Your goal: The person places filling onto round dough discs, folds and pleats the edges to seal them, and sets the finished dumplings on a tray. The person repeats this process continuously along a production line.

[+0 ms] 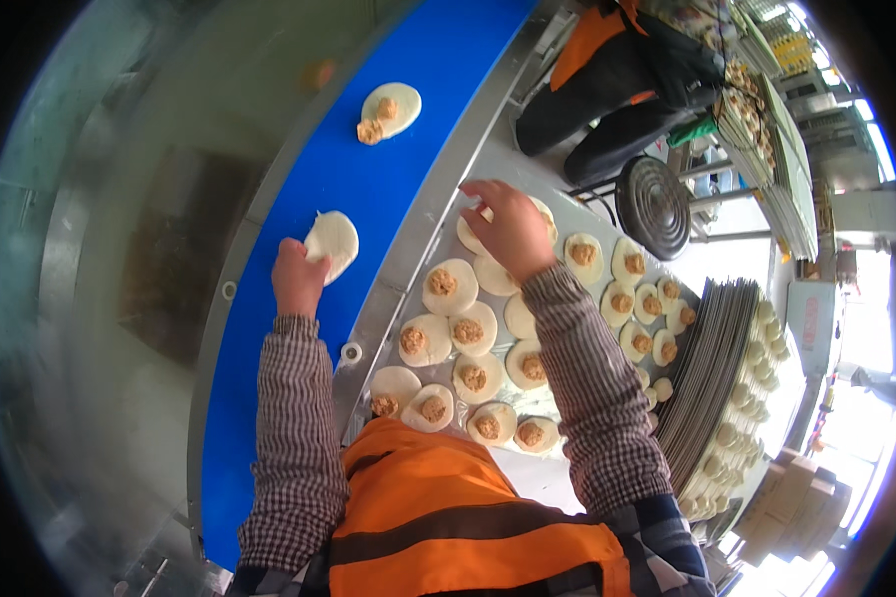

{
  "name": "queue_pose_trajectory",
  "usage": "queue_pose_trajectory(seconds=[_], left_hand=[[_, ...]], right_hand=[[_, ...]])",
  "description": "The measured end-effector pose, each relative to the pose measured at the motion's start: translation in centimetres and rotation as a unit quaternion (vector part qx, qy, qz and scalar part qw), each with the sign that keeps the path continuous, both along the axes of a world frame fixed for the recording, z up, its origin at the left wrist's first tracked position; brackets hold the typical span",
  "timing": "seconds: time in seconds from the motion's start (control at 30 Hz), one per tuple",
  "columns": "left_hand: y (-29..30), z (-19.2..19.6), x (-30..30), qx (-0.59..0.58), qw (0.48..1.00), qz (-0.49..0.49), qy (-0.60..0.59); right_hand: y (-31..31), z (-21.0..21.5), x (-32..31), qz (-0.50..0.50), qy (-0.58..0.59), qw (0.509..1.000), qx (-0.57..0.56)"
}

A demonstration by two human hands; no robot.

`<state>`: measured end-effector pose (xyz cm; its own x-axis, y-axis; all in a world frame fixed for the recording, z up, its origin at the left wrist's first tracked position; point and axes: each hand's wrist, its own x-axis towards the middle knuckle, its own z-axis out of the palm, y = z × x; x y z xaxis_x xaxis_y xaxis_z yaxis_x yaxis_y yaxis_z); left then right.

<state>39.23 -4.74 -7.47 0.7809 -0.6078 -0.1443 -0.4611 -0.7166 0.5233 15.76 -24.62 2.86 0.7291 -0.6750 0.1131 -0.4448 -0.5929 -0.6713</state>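
My left hand (299,279) is closed over the blue conveyor belt (269,368), pinching the near-left edge of a flat white dough round (335,245). No filling shows on that round. My right hand (510,227) is above the metal worktop beside the belt, its thumb and fingers apart and nothing visible between them. Beneath and around it lie dough rounds, partly hidden by the hand. Several topped rounds, such as one dough round with brown filling (450,286), cover the worktop. Farther up the belt rests another dough round (404,102), with filling partly over its edge.
A metal rail (393,269) separates belt and worktop. At the right stands a stack of thin trays (705,358), with small dough pieces (742,398) beside it. A round black stool (653,207) and a person in dark trousers (607,109) are beyond the worktop. Cardboard boxes (791,507) sit lower right.
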Motion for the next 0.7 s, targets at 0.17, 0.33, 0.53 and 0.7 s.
queue_pose_trajectory(seconds=[0.17, 0.33, 0.53, 0.7], left_hand=[[5.5, 2.6, 0.5, -0.117, 0.910, 0.087, 0.389], [7.9, 6.4, 1.2, -0.331, 0.802, 0.226, 0.443], [2.2, 5.3, 1.2, -0.166, 0.982, 0.063, 0.070], [3.2, 2.1, -2.5, -0.144, 0.984, -0.011, -0.105]], right_hand=[[-3.8, -3.1, 10.9, 0.084, 0.012, 0.991, -0.105], [-4.3, -6.5, 17.1, 0.300, -0.003, 0.937, -0.178], [0.1, -6.1, 18.2, 0.300, 0.248, 0.921, -0.016], [5.1, -5.5, 17.8, 0.173, 0.054, 0.981, -0.071]])
